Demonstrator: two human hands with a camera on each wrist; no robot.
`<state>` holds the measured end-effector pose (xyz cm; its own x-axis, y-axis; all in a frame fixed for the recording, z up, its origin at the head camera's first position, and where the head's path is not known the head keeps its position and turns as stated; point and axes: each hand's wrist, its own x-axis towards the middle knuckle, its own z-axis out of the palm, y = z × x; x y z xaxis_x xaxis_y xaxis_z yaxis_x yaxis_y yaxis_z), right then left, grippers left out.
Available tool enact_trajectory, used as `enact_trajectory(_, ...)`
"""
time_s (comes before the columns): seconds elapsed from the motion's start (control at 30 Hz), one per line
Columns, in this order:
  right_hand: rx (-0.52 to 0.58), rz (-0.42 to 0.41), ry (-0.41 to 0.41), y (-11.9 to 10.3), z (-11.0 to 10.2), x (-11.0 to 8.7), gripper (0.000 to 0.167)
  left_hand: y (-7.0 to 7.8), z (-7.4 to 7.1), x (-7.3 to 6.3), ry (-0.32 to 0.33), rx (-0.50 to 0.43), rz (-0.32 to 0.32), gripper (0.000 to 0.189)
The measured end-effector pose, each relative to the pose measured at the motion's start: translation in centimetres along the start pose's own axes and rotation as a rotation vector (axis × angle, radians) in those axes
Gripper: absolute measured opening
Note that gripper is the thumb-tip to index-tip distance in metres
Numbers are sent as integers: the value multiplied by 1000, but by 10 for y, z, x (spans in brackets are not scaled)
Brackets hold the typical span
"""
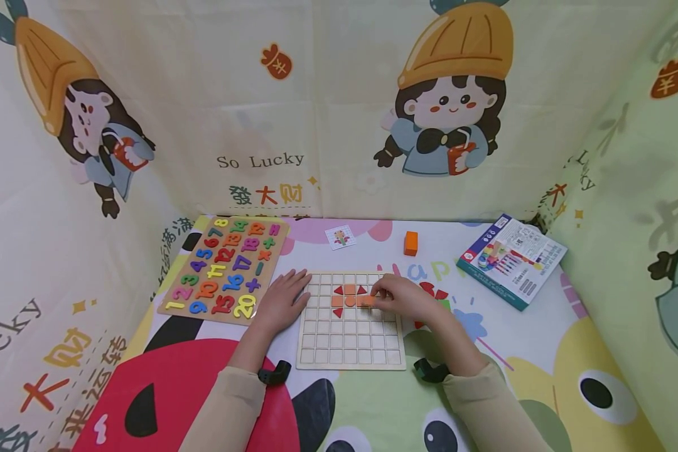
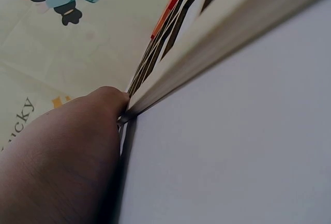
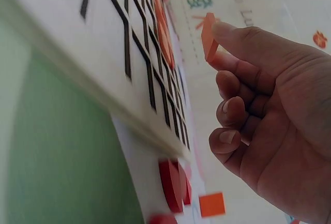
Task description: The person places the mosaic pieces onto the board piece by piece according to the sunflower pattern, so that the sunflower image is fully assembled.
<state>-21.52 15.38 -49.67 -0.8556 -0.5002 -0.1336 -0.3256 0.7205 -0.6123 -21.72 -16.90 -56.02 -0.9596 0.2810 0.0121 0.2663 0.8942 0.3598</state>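
A wooden grid board [image 1: 350, 345] lies flat on the table. Orange square tiles [image 1: 349, 289] and red triangle tiles [image 1: 338, 312] form a small pattern in its cells. My right hand [image 1: 401, 297] pinches an orange square tile [image 3: 208, 38] between thumb and index finger, over the board beside the pattern; the other fingers are curled in. My left hand [image 1: 280, 302] rests along the board's left edge with fingers extended, and in the left wrist view its thumb [image 2: 106, 105] touches the board's edge.
To the left lies a number puzzle board [image 1: 203, 304] with colourful numerals. A small picture card [image 1: 341, 237] and an orange block [image 1: 410, 243] lie behind the grid board. Red pieces [image 1: 441, 294] sit near my right hand. A printed box [image 1: 520, 263] lies at the back right.
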Motion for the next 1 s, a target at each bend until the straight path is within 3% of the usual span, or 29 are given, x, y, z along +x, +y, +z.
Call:
enact_trajectory(0.2, -8, -23, -12, -11, 14, 9, 26, 0, 0, 0, -3, 4, -2, 58)
enact_trajectory(0.43, -45, -82, -14, -21, 26, 13, 20, 0, -1, -1, -4, 9, 4, 57)
enact_trajectory(1.0, -101, -36, -19, -26, 40, 15, 22, 0, -1, -1, -2, 4, 5, 57)
